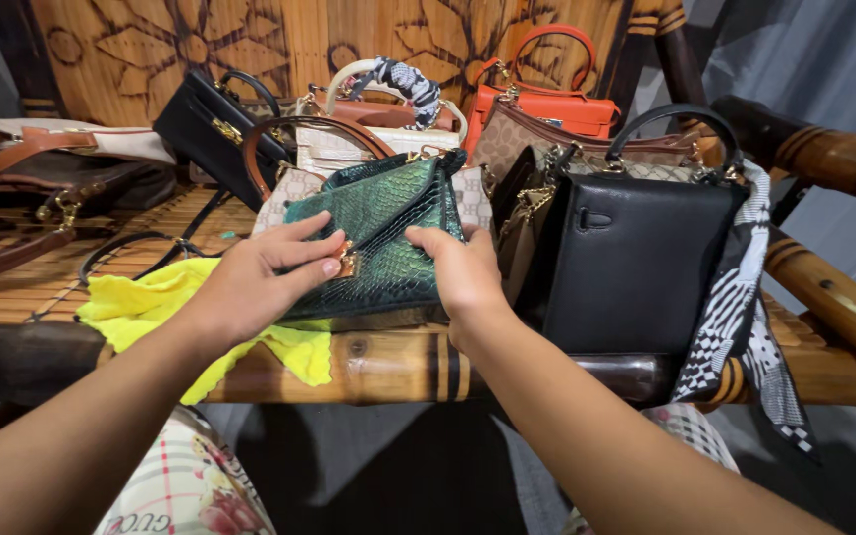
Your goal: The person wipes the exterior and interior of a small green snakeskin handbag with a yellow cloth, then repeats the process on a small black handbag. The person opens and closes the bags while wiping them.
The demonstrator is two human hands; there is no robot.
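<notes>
A shiny green snakeskin-textured handbag stands tilted at the front of a bamboo bench. My left hand rests against the bag's front, thumb and fingers at its gold clasp. On the bag's right side, my right hand grips the edge, fingers on the front panel. Both hands hold the bag. Its lower part is hidden behind my hands.
A yellow cloth lies under my left hand. A black handbag with a black-and-white scarf stands to the right. Behind are an orange bag, patterned beige bags, a black bag and brown bags at left.
</notes>
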